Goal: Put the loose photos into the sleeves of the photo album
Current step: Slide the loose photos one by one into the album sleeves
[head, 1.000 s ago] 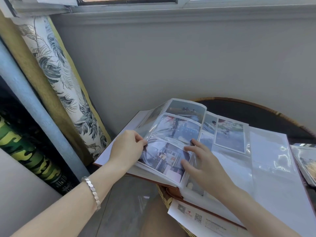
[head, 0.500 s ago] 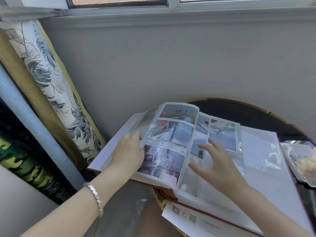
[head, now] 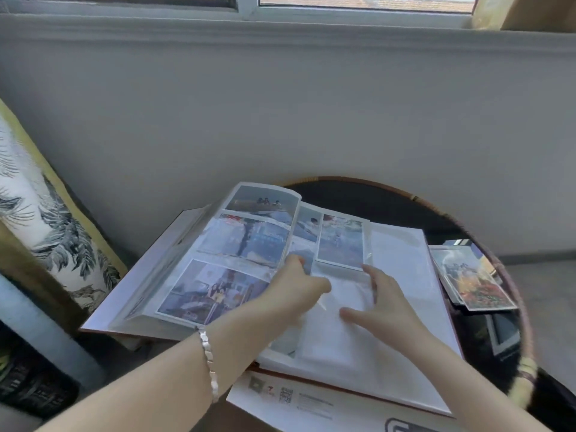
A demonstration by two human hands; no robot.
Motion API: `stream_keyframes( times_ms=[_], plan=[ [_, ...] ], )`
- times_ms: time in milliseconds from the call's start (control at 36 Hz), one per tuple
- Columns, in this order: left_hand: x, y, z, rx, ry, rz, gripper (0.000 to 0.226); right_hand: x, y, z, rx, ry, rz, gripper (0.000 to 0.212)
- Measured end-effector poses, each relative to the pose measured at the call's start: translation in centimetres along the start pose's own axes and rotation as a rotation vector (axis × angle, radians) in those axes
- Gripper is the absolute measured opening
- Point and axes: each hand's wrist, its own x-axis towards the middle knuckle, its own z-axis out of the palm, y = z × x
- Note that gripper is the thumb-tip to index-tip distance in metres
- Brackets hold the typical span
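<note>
Photo album (head: 237,244): open on round table (head: 389,186), L half overhanging; filled pp. bowed up.
Left hand (head: 300,286): at gutter, fingers bent; pinching or not, can't tell.
Right hand (head: 378,310): fingers spread flat on empty sleeve (head: 335,341).
Loose photos (head: 477,282): stack far R, untouched.
Risk: pp. flop back over sleeve if L hand lets go; album may tip.

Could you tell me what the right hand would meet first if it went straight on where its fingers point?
Probably the sleeved photo on the right page: the right hand points toward its lower edge, close by. Its height above the page is unclear.
</note>
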Motion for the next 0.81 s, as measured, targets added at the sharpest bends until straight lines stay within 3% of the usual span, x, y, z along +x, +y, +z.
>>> stream_keyframes(
  times_ms=[83,167,250,333,417,500,583,667,806],
  plan=[
    [0.4,0.3,0.3,0.032,0.004,-0.022,0.066,-0.2,0.4,-0.9,0.201,-0.012,0.023,0.070],
    [0.1,0.6,1.7,-0.045,-0.105,0.090,0.033,0.1,0.5,-1.9,0.417,-0.012,0.069,0.043],
    [-0.9,1.4,3.4,0.056,-0.161,0.224,0.008,0.4,0.1,-3.3,0.720,-0.020,0.189,0.019],
    [-1.2,2.9,3.0,0.059,-0.187,0.280,0.011,0.5,-0.7,-4.8,0.901,-0.026,0.233,0.017],
    [-0.7,4.2,-1.0,0.062,-0.112,0.280,0.011,0.6,-1.5,-5.8,0.979,-0.012,0.180,0.023],
    [-0.1,4.0,-6.8,0.131,0.013,0.238,0.013,0.7,-2.3,-5.7,0.852,-0.007,0.080,0.024],
    [0.4,2.5,-12.1,0.219,0.140,0.146,0.022,0.7,-3.5,-4.5,0.538,-0.033,-0.063,0.022],
    [0.8,0.2,-16.1,0.271,0.278,0.074,0.015,0.4,-4.8,-2.4,0.187,-0.122,-0.199,0.021],
    [1.3,-3.7,-19.8,0.429,0.494,-0.021,0.025,-0.8,-7.4,1.6,-0.301,-0.293,-0.411,0.058]
  ],
)
